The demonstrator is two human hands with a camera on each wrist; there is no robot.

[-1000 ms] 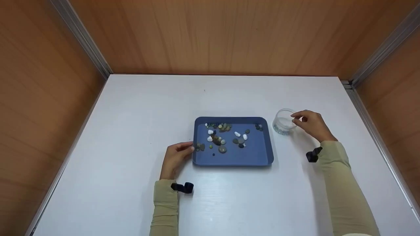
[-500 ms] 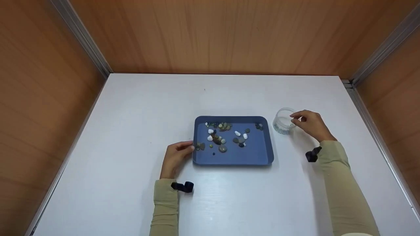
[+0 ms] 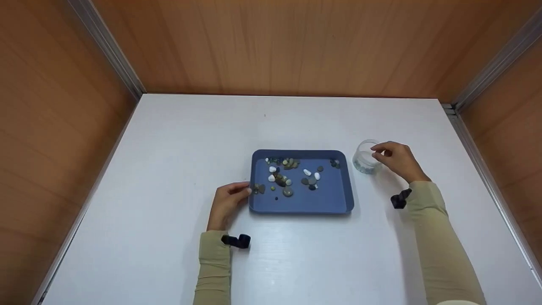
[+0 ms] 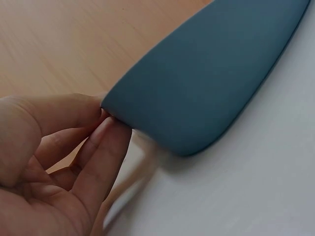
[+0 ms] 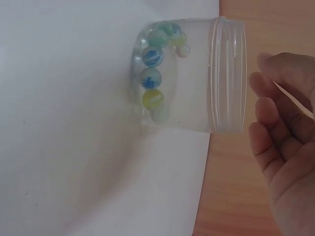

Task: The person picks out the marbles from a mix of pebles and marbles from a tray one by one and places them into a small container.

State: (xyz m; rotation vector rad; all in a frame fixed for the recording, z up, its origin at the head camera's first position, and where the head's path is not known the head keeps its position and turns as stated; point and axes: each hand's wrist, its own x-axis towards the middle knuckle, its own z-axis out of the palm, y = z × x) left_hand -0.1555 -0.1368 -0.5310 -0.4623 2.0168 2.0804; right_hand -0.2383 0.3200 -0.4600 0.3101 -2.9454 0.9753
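Note:
My left hand (image 3: pixel 227 202) pinches the left rim of a blue tray (image 3: pixel 330 201) between thumb and fingers. In the left wrist view the fingertips (image 4: pixel 118 128) meet at the tray's edge. Pebbles in white, grey, brown and green lie scattered in the tray, among them a large grey pebble (image 3: pixel 288 192). Over the mouth of a clear jar (image 3: pixel 365 160) hovers my right hand (image 3: pixel 398 159), its fingers loosely bent and nothing visible between them. Glass marbles (image 5: pixel 151 78) in blue, green and yellow lie along the bottom of the jar in the right wrist view.
The jar stands on the white table (image 3: pixel 186 144) just right of the tray. Wood-patterned panels (image 3: pixel 279 46) with metal corner strips rise behind and on both sides.
My right hand has shifted slightly left, further over the jar's mouth. The left hand keeps its grip on the tray, and the pebbles lie as before.

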